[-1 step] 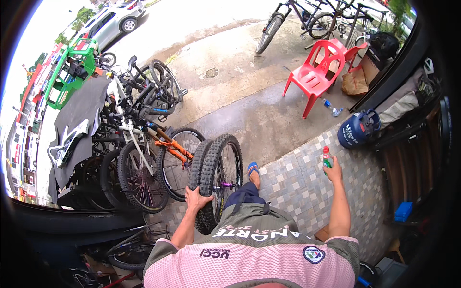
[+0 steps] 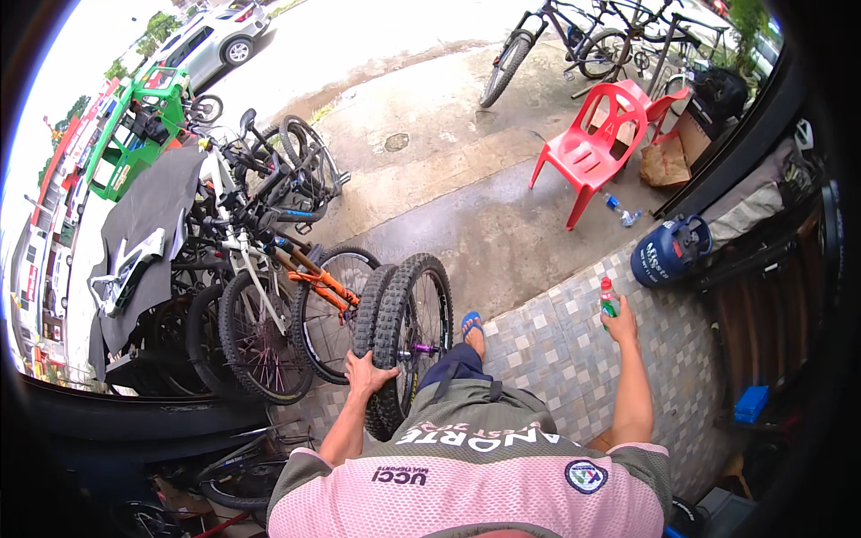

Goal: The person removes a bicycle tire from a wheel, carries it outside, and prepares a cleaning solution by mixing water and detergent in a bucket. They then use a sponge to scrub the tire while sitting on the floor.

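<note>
Nearest me, the person's left hand (image 2: 369,372) is grasping two knobby wheels (image 2: 392,314) by their treads, fingers at the left tire, thumb out over the right one. The wheels stand upright side by side, just left of the person's leg, the long outline running away from the body and leaning slightly rightward; the purple hub (image 2: 423,348) sets the axle crosswise. At the right, over the tiled floor (image 2: 543,350), the right hand (image 2: 622,323) has its fingers curled round a small bottle (image 2: 607,296); its long axis runs forward, red cap outermost. Fill level: cannot tell. Further off, a blue gas cylinder (image 2: 659,258) has its collar toward the far right; contents hidden. Beyond it, a clear bottle (image 2: 621,212) lies on its side near a red chair (image 2: 587,152). Past that, a brown paper bag (image 2: 665,167) rests against a cardboard box (image 2: 694,139); I cannot see inside either. Farthest, a silver car (image 2: 202,45).
</note>
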Demonstrator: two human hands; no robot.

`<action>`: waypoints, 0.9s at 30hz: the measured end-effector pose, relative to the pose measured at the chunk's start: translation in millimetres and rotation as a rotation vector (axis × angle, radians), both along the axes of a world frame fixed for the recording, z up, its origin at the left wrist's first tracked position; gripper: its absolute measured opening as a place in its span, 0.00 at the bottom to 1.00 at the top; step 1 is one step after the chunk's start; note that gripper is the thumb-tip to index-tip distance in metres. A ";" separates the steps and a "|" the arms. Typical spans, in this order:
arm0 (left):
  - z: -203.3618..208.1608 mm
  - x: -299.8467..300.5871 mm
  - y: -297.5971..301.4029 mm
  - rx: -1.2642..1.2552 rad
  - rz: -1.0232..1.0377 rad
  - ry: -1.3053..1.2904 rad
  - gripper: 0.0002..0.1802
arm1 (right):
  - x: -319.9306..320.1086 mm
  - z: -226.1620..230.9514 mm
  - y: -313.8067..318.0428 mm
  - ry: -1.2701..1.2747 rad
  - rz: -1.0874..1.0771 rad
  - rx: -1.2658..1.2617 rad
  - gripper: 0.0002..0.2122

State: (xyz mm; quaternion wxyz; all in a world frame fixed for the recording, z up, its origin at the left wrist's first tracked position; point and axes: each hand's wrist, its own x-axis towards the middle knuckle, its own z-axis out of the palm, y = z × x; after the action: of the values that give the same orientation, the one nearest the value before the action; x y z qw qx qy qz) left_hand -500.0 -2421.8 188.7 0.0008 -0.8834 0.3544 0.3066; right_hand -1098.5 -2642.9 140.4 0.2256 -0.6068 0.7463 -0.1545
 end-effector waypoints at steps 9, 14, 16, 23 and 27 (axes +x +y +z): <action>7.4 45.6 -261.8 -0.022 0.138 0.024 0.61 | 44.3 12.4 -257.7 0.055 0.024 0.111 0.29; -22.3 80.3 -414.9 0.066 0.170 -0.024 0.61 | 36.0 -43.2 -401.0 0.101 -0.034 0.199 0.29; -49.8 103.9 -474.6 0.085 0.187 -0.020 0.61 | 35.8 -79.7 -476.2 0.125 -0.063 0.192 0.29; -119.9 184.0 -676.8 0.103 0.296 -0.069 0.63 | 173.0 -161.0 -792.9 0.083 0.157 0.168 0.29; -116.4 219.9 -805.3 0.101 0.310 -0.034 0.63 | 311.7 -129.3 -1001.7 0.030 0.380 0.070 0.27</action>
State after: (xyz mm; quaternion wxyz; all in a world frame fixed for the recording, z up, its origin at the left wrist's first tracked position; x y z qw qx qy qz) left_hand -280.1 -3227.1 72.3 0.0038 -0.9314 0.1979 0.3054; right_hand -786.8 -3644.7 11.1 0.2604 -0.7308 0.6267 -0.0738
